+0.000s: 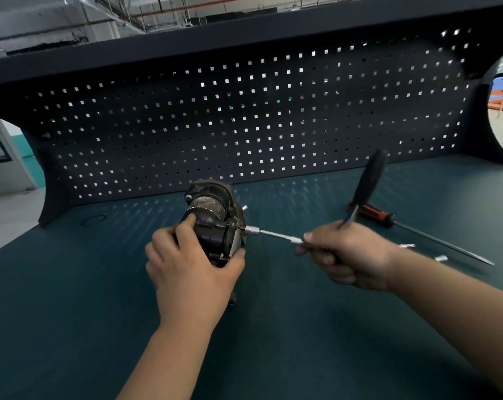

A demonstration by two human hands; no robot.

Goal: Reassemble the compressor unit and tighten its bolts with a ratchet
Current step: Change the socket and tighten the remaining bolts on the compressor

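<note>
The black compressor unit (pixel 212 217) stands on the dark green bench top (pixel 71 298), in front of the pegboard. My left hand (pixel 192 264) grips it from the near side, fingers curled over its top and thumb under its right edge. My right hand (pixel 345 255) holds the ratchet (pixel 368 183) at its head, and the black handle points up and away. A silver extension bar with a socket (pixel 273 234) runs from that hand leftward to a bolt on the unit's right face. Another bolt (pixel 244 208) sticks out higher on that face.
A screwdriver (pixel 389 219) with a red and black handle lies behind my right hand, its long shaft pointing right. Two small silver sockets or bits (pixel 441 258) lie beside my right wrist. The perforated pegboard (pixel 244 125) closes the back of the bench under a shelf.
</note>
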